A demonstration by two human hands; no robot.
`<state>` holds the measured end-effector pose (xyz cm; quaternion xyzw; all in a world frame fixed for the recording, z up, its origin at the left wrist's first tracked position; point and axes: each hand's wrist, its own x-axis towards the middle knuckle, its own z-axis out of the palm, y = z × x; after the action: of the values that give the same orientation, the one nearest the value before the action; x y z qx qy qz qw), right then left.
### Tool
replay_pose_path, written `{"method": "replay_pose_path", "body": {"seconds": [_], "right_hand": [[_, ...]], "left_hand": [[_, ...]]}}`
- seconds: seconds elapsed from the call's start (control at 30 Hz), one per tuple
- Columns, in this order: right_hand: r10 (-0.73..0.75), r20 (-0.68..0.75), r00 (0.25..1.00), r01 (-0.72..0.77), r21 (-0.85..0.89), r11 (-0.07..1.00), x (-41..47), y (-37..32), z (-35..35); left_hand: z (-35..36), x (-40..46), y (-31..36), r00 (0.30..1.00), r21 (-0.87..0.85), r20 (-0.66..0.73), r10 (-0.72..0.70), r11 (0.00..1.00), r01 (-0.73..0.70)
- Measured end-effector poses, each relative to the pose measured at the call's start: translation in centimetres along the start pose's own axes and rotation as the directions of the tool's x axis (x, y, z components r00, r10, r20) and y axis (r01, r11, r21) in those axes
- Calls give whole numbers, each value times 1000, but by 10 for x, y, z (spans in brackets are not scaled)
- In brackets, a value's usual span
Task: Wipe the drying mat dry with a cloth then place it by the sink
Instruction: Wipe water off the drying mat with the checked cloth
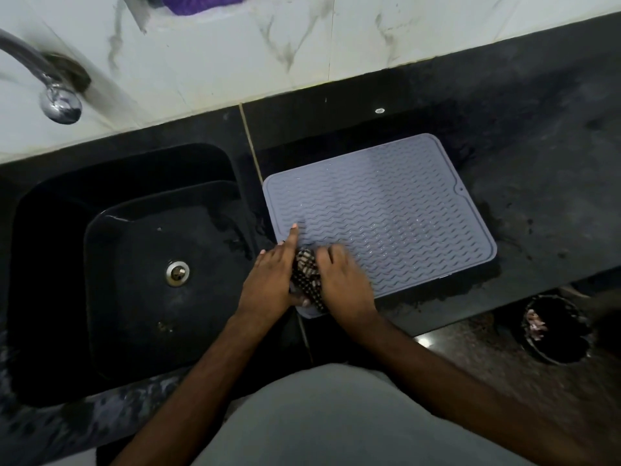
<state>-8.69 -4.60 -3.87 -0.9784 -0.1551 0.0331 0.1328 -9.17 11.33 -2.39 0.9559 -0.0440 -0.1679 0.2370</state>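
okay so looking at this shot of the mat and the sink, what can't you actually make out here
Head view only:
- Cloth: mostly covered by the left hand and right hand; its size is unclear.
- Near-left corner of the drying mat: hidden under hands and cloth.
- Whether the mat is still wet: glints too fine to judge.
- Tap: cut off by the left edge, blurred.
- Purple item: cut off by the top edge.
- Bin contents: too dark.

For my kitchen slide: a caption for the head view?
Both hands bunch a checked cloth on the grey drying mat beside the sink.
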Motion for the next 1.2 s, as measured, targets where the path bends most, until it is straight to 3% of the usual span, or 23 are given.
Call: {"method": "replay_pose_path", "body": {"seconds": [0.13, 0.3, 0.57, 0.8, 0.87, 0.97, 1.07, 1.2], "right_hand": [[-107, -57, 993, 102, -75, 992, 8, 1, 2], [-71, -92, 993, 63, -92, 994, 10, 27, -3], [5, -197, 980, -53, -240, 969, 14, 89, -12], [105, -105, 989, -134, -337, 932, 20, 145, -34], [165, -31, 986, -167, -280, 945, 21, 157, -47], [207, 17, 978, -206, -39, 978, 21, 174, -77], [259, -158, 953, -225, 205, 953, 19, 189, -113], [463, -263, 846, -364, 349, 863, 20, 214, -141]], "left_hand": [[2, 5, 9, 998, -5, 10, -61, 998, 61], [0, 4, 17, 988, 152, 28, -154, 977, 148], [-6, 7, 23, 981, 303, 45, -188, 938, 166], [-8, 7, 27, 981, 344, 62, -185, 926, 153], [-10, 9, 31, 984, 379, 62, -167, 916, 132], [-15, 19, 35, 987, 474, 116, -108, 879, 41], [-18, 30, 39, 986, 434, 123, -113, 899, 49], [-5, 32, 48, 998, 290, -50, -37, 956, 50]]}}
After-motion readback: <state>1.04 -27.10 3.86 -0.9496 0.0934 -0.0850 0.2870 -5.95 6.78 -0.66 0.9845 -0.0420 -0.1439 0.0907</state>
